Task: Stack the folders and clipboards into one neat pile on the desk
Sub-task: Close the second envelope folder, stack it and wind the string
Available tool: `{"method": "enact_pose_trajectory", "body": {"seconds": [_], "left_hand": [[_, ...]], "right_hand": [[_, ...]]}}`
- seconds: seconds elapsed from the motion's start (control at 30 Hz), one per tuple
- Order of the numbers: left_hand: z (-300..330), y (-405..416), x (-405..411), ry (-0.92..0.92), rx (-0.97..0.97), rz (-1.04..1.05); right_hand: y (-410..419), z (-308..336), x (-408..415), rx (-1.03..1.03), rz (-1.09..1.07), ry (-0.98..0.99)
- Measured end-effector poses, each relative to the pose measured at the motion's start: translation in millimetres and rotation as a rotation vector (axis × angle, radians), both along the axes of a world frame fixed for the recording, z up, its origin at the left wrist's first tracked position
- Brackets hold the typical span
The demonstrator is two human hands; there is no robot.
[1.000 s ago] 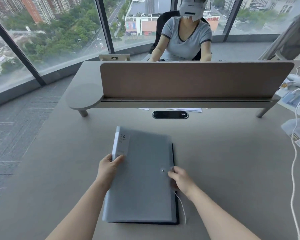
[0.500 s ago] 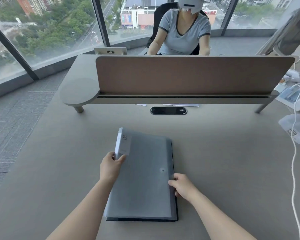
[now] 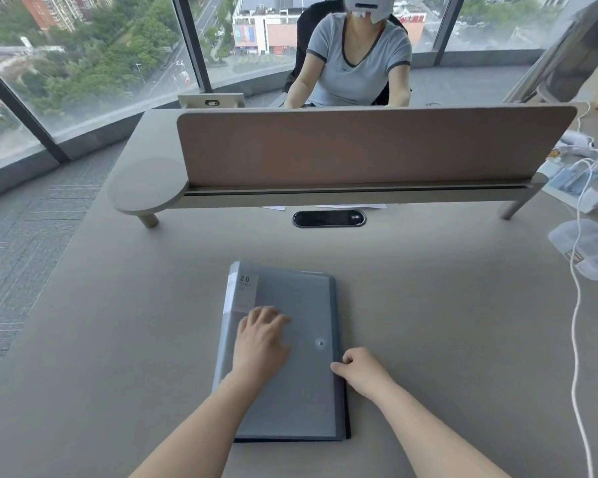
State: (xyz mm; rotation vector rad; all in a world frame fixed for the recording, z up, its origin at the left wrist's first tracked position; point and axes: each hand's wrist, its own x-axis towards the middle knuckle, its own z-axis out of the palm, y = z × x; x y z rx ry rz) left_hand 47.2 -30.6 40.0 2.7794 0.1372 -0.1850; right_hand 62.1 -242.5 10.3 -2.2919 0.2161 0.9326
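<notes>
A grey translucent folder (image 3: 297, 401) marked "20" lies on top of a pile on the desk, with a darker folder edge (image 3: 345, 419) showing under it along the right and bottom. My left hand (image 3: 261, 339) rests flat on the top folder, fingers spread. My right hand (image 3: 361, 370) is curled against the pile's right edge, thumb on top; whether it pinches the edge I cannot tell.
A brown divider screen (image 3: 359, 146) on a raised shelf crosses the desk (image 3: 118, 339) behind the pile, with a black cable port (image 3: 328, 219) below it. A clear plastic box (image 3: 587, 246) and a white cable (image 3: 575, 339) lie at the right. A person sits beyond the screen.
My left hand let go of the top folder's left edge and moved onto its cover, lying flat. My right hand stayed at the right edge. The dark lower folder shows less.
</notes>
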Motion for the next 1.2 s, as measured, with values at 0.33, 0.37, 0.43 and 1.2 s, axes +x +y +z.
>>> {"method": "enact_pose_trajectory", "body": {"seconds": [0.33, 0.37, 0.43, 1.2], "left_hand": [[-23, -23, -2, 0.243, 0.206, -0.218], [-24, -23, -2, 0.242, 0.204, -0.217], [-25, -22, -2, 0.247, 0.204, -0.221], [-43, -16, -8, 0.209, 0.148, -0.213]], "right_hand": [[1, 12, 5, -0.191, 0.118, 0.035], [0, 12, 7, -0.163, 0.099, 0.066], [-1, 14, 9, -0.107, 0.037, 0.127], [67, 0, 49, -0.187, 0.271, -0.232]]}}
